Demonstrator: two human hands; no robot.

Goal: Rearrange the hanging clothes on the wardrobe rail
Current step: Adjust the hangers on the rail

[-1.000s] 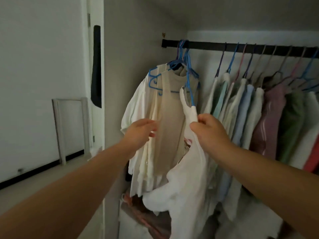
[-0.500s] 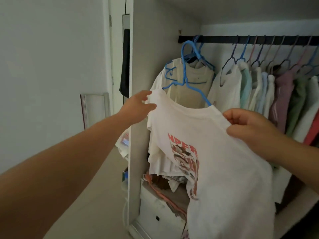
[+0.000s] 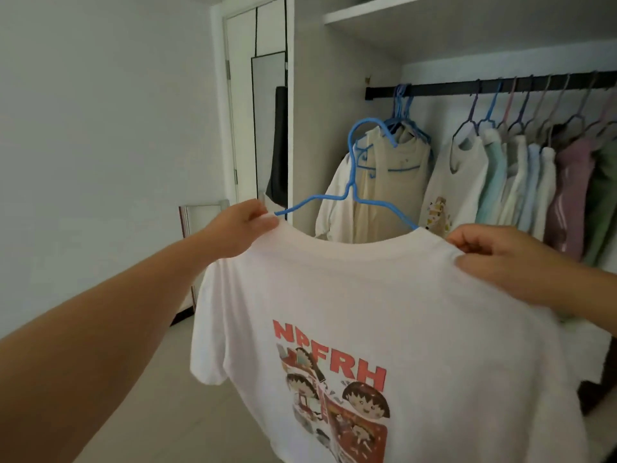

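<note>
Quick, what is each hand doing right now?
Left hand: pinches the left shoulder of the white T-shirt, which is on a blue hanger.
Right hand: pinches the shirt's right shoulder.

We had only one view, a wide-angle camera worn on the head, so no second view shared any of the scene. It looked forward and slightly down, facing the open wardrobe at an angle, with the black rail point(image 3: 494, 86) running toward the upper right. The white T-shirt point(image 3: 384, 312) sat very near the lens, well in front of the rail. Left of the rail, the room wall and a door frame filled the edge.
</note>
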